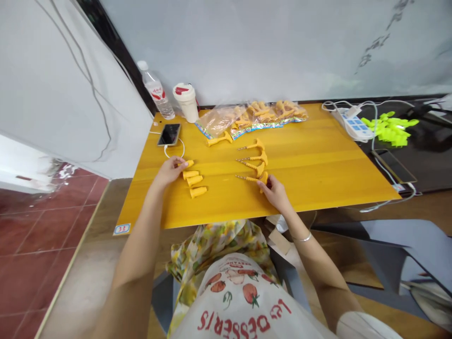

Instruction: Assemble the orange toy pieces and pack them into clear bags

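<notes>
My left hand (171, 170) pinches a small yellow plastic sleeve (189, 163) at the far end of a row. Several more yellow sleeves (195, 180) lie just nearer on the table. My right hand (276, 192) grips the yellow T-shaped handle of a metal-tipped screw peg (252, 178), whose point faces left. Beyond it, several like pegs (254, 159) lie side by side, tips to the left. One yellow peg with its tip covered (219, 139) lies farther back, apart from both hands.
Clear plastic bags of yellow pegs (259, 115) lie along the back of the yellow table (318, 174). At the back left are a water bottle (157, 92), a lidded cup (187, 104) and a charging phone (169, 134). Right: a power strip (355, 125), bright green pieces (391, 129) and another phone (393, 165).
</notes>
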Available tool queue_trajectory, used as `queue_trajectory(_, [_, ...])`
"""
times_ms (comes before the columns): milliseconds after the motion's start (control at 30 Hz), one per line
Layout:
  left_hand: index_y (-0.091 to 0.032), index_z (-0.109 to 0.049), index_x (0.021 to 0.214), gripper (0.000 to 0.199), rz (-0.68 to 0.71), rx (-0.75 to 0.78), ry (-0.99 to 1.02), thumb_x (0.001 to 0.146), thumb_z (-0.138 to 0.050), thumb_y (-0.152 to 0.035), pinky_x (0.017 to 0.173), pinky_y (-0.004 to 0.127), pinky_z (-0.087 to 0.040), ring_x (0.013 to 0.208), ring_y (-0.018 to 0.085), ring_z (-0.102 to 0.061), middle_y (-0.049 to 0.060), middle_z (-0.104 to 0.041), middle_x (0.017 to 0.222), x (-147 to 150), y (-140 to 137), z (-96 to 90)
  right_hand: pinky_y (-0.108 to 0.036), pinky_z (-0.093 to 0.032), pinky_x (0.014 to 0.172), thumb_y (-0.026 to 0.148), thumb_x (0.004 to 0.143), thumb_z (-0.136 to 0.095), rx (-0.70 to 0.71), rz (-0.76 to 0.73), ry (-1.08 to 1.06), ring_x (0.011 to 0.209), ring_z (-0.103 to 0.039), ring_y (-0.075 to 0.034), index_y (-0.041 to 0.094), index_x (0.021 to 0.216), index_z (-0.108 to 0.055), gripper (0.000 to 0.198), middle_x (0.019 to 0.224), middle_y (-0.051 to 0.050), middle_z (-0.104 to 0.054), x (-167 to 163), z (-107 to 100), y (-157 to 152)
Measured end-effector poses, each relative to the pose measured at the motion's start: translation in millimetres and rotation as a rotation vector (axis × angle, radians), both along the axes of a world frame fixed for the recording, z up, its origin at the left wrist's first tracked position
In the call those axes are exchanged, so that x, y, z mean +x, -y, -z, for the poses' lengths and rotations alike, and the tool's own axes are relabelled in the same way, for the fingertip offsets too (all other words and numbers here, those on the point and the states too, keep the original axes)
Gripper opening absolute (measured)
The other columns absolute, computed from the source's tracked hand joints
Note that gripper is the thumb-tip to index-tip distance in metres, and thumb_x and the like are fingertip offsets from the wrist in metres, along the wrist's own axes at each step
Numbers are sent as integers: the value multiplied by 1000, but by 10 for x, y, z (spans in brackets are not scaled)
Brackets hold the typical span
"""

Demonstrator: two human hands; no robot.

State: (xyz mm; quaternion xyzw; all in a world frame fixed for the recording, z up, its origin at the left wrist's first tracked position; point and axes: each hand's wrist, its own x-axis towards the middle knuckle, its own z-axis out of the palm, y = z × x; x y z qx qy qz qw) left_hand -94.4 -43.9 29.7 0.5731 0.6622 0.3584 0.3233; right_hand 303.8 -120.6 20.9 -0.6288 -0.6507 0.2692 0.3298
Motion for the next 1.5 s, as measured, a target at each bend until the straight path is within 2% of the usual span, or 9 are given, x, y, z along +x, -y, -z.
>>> queue_trajectory(100, [-18, -59, 80, 39, 59, -47, 30, 68, -73, -53, 69, 28, -41, 69, 14, -52, 0, -62, 76, 52, -30, -15, -31, -46, 61, 53, 86, -55, 16, 42, 83, 61, -57, -20, 17, 106, -56, 42, 71, -2, -61, 10, 14, -50])
queue_trajectory(200, [-18, -61, 81, 41, 78, -54, 41, 67, -72, -55, 73, 29, -42, 72, 15, -54, 2, -63, 80, 74, -20, -38, -36, -51, 71, 48, 91, -51, 50, 50, 205, 78, -66, -26, 11, 133, -45, 57, 91, -12, -68, -13, -7, -74])
queue_trajectory(367, [-18, -61, 83, 43, 97, -41, -12, 68, -69, -57, 75, 30, -43, 75, 17, -55, 3, -64, 85, 62, 23, -67, -41, -53, 73, 50, 98, -47, -30, 85, 538, 90, -69, -33, 13, 146, -38, 61, 121, -23, -61, -115, -218, -64])
queue_trajectory(500, [-18, -62, 88, 42, 79, 5, -87, 71, -65, -56, 77, 32, -45, 80, 19, -56, 5, -64, 90, 77, 27, -93, -36, -53, 67, 51, 97, -50, -4, 83, 696, 89, -68, -31, 18, 146, -43, 59, 119, -20, -58, -246, -350, -144])
queue_trajectory(633, [-18, -63, 96, 40, 84, 71, -203, 76, -60, -53, 82, 35, -47, 88, 20, -58, 8, -63, 102, 143, 39, -148, -33, -53, 73, 47, 98, -51, 24, -42, 774, 108, -60, -30, 24, 136, -54, 45, 121, -16, -56, -322, -360, -270])
queue_trajectory(867, [-20, -63, 105, 40, 182, 106, -307, 83, -55, -52, 85, 37, -49, 97, 23, -59, 9, -63, 110, 219, 6, -244, -33, -51, 82, 40, 99, -52, 36, -134, 801, 116, -51, -28, 29, 137, -55, 40, 129, -13, -52, -193, -325, -417])
queue_trajectory(1167, [-15, -57, 121, 41, 206, 142, -586, 87, -58, -38, 112, 47, -35, 127, 33, -48, 17, -56, 128, 666, -704, -206, -37, -51, 88, 38, 100, -51, 66, -169, 774, 122, -51, -29, 28, 137, -56, 39, 139, -15, -50, -111, -260, -623])
queue_trajectory(1333, [-9, -49, 132, 49, 220, 78, -738, 89, -57, -31, 110, 47, -36, 127, 35, -50, 24, -55, 131, 949, -1040, -107, -44, -50, 93, 37, 97, -55, 105, -165, 783, 124, -51, -32, 26, 144, -50, 48, 146, -16, -48, -99, -258, -593])
queue_trajectory(1500, [-11, -57, 123, 35, 230, 43, -771, 90, -53, -19, 107, 45, -41, 122, 34, -55, 22, -59, 126, 1054, -1122, -115, -51, -48, 97, 38, 97, -53, 267, -129, 683, 125, -51, -35, 21, 143, -50, 49, 148, -18, -47, -38, -269, -502])
